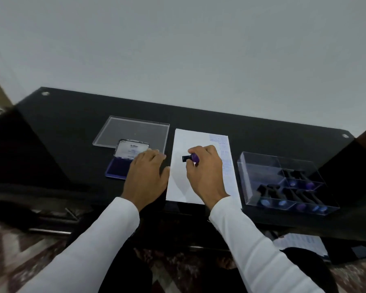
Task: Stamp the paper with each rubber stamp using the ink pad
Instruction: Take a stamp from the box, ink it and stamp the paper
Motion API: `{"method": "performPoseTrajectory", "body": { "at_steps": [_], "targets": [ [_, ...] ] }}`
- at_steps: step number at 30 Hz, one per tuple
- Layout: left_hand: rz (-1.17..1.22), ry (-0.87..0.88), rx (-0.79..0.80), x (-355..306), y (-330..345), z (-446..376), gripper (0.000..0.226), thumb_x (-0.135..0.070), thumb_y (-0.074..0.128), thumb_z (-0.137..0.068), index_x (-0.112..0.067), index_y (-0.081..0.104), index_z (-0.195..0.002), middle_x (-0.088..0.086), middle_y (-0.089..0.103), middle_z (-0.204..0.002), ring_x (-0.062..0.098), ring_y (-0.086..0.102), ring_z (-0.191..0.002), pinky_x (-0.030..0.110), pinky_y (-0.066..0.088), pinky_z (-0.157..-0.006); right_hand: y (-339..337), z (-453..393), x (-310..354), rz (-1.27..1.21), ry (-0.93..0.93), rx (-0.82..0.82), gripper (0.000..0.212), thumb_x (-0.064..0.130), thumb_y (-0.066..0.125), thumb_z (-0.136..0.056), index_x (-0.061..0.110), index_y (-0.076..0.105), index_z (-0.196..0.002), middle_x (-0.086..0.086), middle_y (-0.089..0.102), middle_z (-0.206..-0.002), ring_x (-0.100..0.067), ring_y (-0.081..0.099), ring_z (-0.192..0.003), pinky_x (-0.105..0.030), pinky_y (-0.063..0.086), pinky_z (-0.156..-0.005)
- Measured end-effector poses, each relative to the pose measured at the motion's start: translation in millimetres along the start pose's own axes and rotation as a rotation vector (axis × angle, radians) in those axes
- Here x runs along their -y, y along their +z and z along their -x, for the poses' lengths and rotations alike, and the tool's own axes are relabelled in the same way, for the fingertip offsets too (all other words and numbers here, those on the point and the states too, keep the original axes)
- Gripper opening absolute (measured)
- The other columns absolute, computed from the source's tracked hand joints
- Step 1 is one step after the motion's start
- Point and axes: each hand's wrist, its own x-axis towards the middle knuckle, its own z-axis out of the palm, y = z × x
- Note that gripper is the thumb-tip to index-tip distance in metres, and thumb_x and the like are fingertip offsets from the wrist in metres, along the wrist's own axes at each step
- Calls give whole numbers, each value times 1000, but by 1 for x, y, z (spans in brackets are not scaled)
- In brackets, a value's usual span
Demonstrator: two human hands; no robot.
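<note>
A white sheet of paper (183, 144) lies in the middle of the black glass table, with faint blue stamp marks down its right edge. My right hand (204, 172) is over the paper and grips a rubber stamp (191, 158) with a purple handle and a black base that points left. My left hand (146, 176) rests flat with straight fingers on the table at the paper's left edge, partly covering the open blue ink pad (117, 168), whose lid stands up behind it.
A clear plastic lid (133, 132) lies behind the ink pad. At the right, a clear compartment box (262, 166) holds several more stamps (300, 180) with purple and blue ends. The table's front edge (178, 210) is near my sleeves.
</note>
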Motion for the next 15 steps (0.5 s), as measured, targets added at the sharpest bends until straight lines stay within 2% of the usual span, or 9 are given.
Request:
{"method": "performPoseTrajectory", "body": {
  "at_steps": [2,4,9,15],
  "targets": [
    [-14,-46,2,16,-11,1,46,-42,61,-97,-19,59,-137,5,55,-144,25,46,-137,49,38,-116,11,-1,11,-13,-38,38,30,21,69,-91,19,65,-120,1,53,-121,-7,46,-94,-1,29,-84],
    [-25,-90,-8,31,-19,3,46,-42,61,-97,-19,59,-137,5,55,-143,25,46,-136,49,40,-114,20,-1,21,-41,-82,74,30,17,69,-89,17,66,-119,2,51,-115,-9,50,-94,-5,34,-81],
    [-64,-127,-58,63,-35,9,41,-35,60,-95,-12,65,-129,11,60,-136,32,51,-126,49,42,-110,39,-2,41,-92,-169,146,36,12,65,-91,16,65,-127,2,49,-110,-9,50,-97,-17,44,-91],
    [-68,-203,-45,95,-45,15,46,-37,61,-97,-15,60,-137,9,54,-145,28,43,-137,48,37,-116,55,-6,62,-83,-222,193,34,15,66,-92,17,65,-126,-2,58,-115,-16,56,-104,-15,38,-89]
  ]
}}
